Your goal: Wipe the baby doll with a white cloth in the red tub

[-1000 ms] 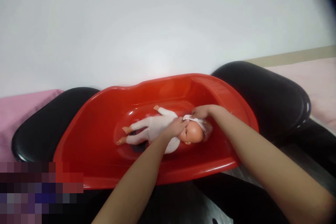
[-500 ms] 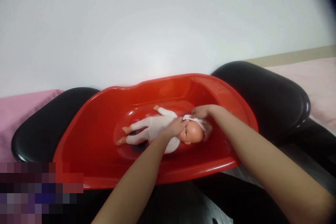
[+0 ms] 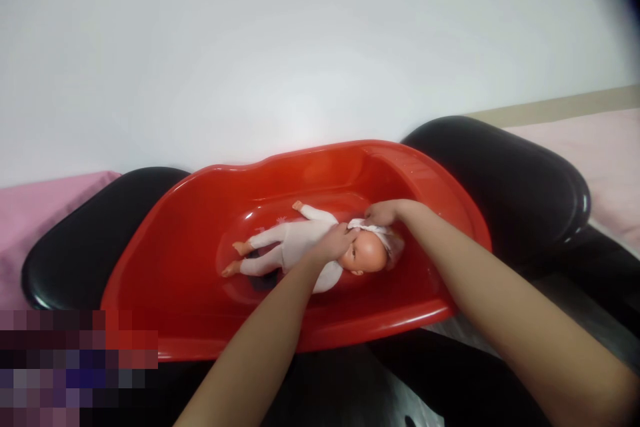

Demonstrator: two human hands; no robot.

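Observation:
A baby doll in white clothes lies on its back in a red baby bathtub, its head to the right and bare feet to the left. A pale patterned cap sits partly over the far side and crown of its head, leaving the forehead bare. My left hand rests by the doll's chin and cheek, its fingers closed at the cap's edge. At the far side of the head, my right hand pinches the cap's edge. Between the hands a strip of the cap's fabric shows. Some fingertips are hidden.
Black chair seats stand at the left and right of the tub. Behind is a white wall. Pink covers lie at the left, with a paler pink surface at the right. The lower left corner is pixelated.

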